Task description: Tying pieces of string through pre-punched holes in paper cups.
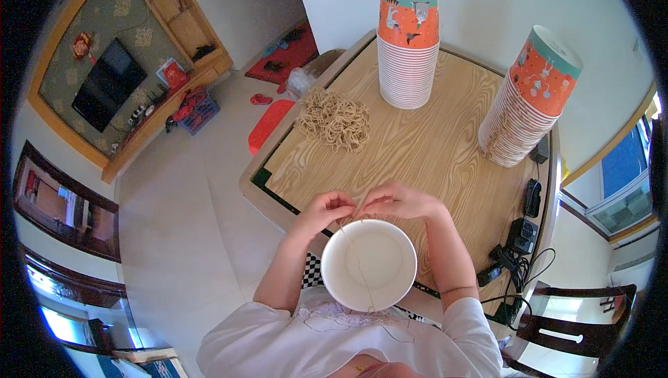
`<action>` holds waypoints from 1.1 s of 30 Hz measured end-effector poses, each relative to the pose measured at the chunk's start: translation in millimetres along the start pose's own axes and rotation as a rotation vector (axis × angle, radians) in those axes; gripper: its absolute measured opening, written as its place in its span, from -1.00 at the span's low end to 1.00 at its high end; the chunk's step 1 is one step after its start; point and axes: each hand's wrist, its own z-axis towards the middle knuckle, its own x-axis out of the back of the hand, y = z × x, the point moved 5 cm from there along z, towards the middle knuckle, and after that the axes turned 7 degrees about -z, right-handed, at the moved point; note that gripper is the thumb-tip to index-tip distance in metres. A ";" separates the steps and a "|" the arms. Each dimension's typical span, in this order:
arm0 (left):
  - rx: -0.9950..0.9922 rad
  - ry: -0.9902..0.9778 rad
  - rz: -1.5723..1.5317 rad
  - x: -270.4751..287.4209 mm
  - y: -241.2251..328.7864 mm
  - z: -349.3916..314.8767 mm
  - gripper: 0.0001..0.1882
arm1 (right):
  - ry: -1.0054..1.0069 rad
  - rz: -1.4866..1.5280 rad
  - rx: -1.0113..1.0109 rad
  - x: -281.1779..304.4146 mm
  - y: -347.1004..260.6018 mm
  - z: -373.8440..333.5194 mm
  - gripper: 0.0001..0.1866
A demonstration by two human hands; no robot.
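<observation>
A white paper bucket [401, 266] rests in front of my chest at the table's near edge, its mouth facing up. A thin strand hangs across its inside. At its far rim my left hand [327, 211] is closed in a pinch on a thin tan cord [342, 225]. Close beside it, my right hand [398, 201] pinches at the same cord, its fingertips over the rim. The exact grip is partly hidden by the fingers. Beyond my hands a tangled heap of tan cords [334, 120] lies on the wood-grain table [431, 148].
Two tall stacks of orange-and-green paper buckets stand upside down, one at the back [409, 44] and one leaning at the right [529, 99]. Black adapters and cables [518, 253] lie along the right edge. A red stool [270, 126] is left of the table; a dark chair [577, 319] stands right.
</observation>
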 end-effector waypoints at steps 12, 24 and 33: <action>-0.127 -0.057 -0.418 -4.9 46.0 -29.7 -0.81 | 0.301 -0.519 -0.040 0.3 -63.6 -15.9 -0.82; -0.145 -0.083 -0.049 -5.9 52.6 -39.9 -0.71 | 0.297 -0.510 0.188 -3.9 -83.3 -19.2 -0.87; -0.214 -0.123 0.194 -21.7 55.9 -39.3 -0.85 | 0.301 -0.535 0.264 -8.4 -89.8 -19.7 -0.86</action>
